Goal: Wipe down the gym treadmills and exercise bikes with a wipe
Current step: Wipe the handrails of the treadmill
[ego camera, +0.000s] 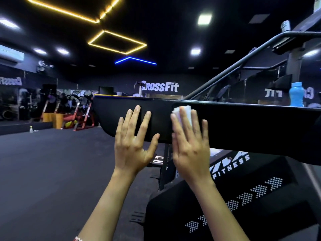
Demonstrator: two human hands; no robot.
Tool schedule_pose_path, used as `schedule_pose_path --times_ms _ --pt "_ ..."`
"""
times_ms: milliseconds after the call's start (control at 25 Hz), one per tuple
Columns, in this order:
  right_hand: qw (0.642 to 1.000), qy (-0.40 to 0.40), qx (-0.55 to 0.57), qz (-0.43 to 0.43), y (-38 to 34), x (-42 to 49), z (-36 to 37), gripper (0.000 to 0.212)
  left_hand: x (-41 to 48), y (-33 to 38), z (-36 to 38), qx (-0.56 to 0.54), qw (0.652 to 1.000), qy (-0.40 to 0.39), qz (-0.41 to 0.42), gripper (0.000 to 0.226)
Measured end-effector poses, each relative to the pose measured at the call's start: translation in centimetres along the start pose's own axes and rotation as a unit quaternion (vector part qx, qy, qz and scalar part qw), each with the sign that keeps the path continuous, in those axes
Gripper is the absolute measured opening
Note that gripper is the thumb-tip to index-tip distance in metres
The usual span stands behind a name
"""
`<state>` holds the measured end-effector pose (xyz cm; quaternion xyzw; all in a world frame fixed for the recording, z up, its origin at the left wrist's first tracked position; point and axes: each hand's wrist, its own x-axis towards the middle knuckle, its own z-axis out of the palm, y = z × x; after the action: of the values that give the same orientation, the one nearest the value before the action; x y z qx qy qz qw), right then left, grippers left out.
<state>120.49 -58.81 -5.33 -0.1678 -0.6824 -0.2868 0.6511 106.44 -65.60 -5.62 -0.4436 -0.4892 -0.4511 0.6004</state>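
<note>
A black treadmill console panel (243, 129) runs across the middle of the view, seen from low and close. My right hand (190, 141) lies flat against its face with straight fingers, pressing a white wipe (182, 111) onto the panel; the wipe shows above my fingertips. My left hand (133, 140) rests flat on the same panel to the left, fingers spread, holding nothing. Below stands the treadmill's black motor cover (234, 197) with white "FITNESS" lettering and dotted marks.
A blue bottle (296, 94) stands on the console's top at the right. Black handrails (251, 61) slope up to the right. Dark gym floor (52, 171) spreads to the left, with a small spray bottle (31, 129) on it and red machines (78, 112) beyond.
</note>
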Motion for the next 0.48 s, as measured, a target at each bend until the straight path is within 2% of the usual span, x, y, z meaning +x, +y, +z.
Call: schedule_pose_path --times_ms 80,200,320,440,480 --pt "0.998 0.015 0.009 0.053 0.0 -1.5 -0.1 0.047 -0.4 -0.4 -0.2 -0.007 1.000 -0.004 -0.003 0.049" --pt "1.000 -0.012 -0.006 0.010 -0.5 -2.4 0.1 0.053 -0.8 -1.2 -0.5 -0.009 1.000 -0.003 -0.005 0.049" --pt "0.999 0.003 0.015 0.051 -1.2 -0.8 0.5 0.047 -0.8 -1.6 -0.5 -0.009 1.000 -0.002 -0.013 0.049" --pt "1.000 -0.018 0.000 -0.005 -1.7 0.7 0.9 0.048 -0.9 -2.0 -0.6 -0.011 1.000 0.000 -0.014 0.050" --pt "1.000 -0.012 -0.003 0.001 -1.8 1.3 1.1 0.047 -0.9 -2.2 -0.7 -0.011 1.000 0.000 -0.020 0.049"
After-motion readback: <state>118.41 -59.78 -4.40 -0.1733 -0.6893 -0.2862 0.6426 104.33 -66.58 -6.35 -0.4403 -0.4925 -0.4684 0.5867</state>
